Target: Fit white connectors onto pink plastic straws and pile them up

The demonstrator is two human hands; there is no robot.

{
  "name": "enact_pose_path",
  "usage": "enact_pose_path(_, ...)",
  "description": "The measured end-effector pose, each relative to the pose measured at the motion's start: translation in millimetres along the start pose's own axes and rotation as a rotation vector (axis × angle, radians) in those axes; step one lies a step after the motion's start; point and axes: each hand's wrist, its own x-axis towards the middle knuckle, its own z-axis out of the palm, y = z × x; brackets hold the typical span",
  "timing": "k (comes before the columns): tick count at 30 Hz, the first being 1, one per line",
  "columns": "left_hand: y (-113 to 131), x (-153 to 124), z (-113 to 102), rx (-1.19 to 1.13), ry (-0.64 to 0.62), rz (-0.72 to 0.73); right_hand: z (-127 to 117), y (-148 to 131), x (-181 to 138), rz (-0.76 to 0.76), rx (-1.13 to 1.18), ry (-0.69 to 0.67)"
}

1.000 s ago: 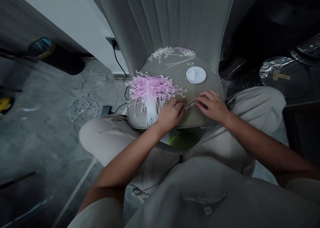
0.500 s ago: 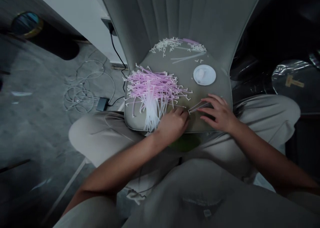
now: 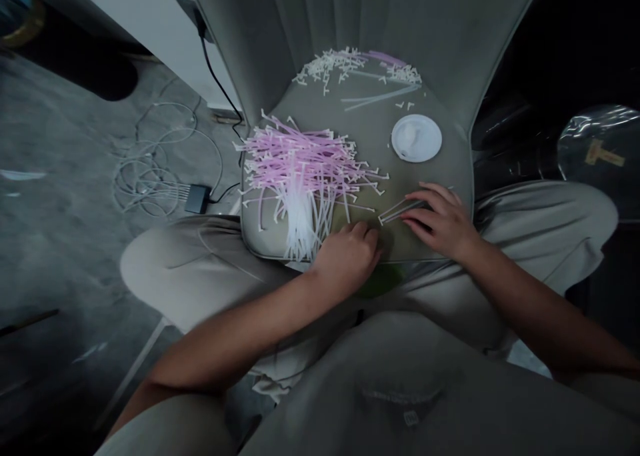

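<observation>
A grey padded chair seat (image 3: 440,176) lies in front of me between my knees. A heap of thin pink and white plastic sticks (image 3: 300,169) covers its left half. My left hand (image 3: 350,259) rests at the heap's near right edge, fingers curled down on the seat. My right hand (image 3: 440,219) lies beside it, fingers pressed on a small bundle of sticks (image 3: 400,209) that points left. A round white lid (image 3: 417,137) sits behind my right hand. Short white pieces (image 3: 345,66) and a few long sticks lie at the back of the seat.
The chair's ribbed backrest (image 3: 360,16) rises behind the seat. Coiled white cables and a small black adapter (image 3: 196,197) lie on the grey floor at left. A black cord (image 3: 215,83) runs down the wall. Clear plastic bags (image 3: 600,149) sit at right.
The view has shifted, so the seat sits lower and more centred. My left hand has slid slightly away from the bundle's tip; my right hand stays on the bundle.
</observation>
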Motion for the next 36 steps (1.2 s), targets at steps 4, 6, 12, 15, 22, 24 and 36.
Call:
enact_pose_path(4, 1.2, 0.1, -0.4, 0.004, -0.003, -0.006, 0.5, -0.7, 1.7, 0.005, 0.004, 0.018)
enact_pose_path(6, 1.3, 0.3, -0.6, 0.007, -0.005, -0.007, -0.4, -0.6, 2.1, 0.016, -0.004, 0.024)
enact_pose_path(12, 0.7, 1.1, 0.5, -0.013, 0.016, -0.005, -2.3, 0.1, 2.4, 0.041, 0.012, 0.005)
enact_pose_path(15, 0.4, 0.9, 1.0, -0.019, 0.020, -0.014, -2.5, -0.8, 3.2, 0.045, 0.011, -0.001)
enact_pose_path(22, 0.2, 1.2, 0.7, -0.016, 0.035, -0.012, -1.7, -2.1, 5.9, 0.050, -0.002, -0.014)
enact_pose_path(24, 0.2, 1.2, 0.6, -0.009, 0.037, -0.012, -1.5, -2.0, 7.2, 0.044, 0.007, -0.028)
enact_pose_path(36, 1.2, 2.5, -0.3, 0.006, 0.036, -0.012, -3.9, -10.8, 14.7, -0.024, -0.004, -0.027)
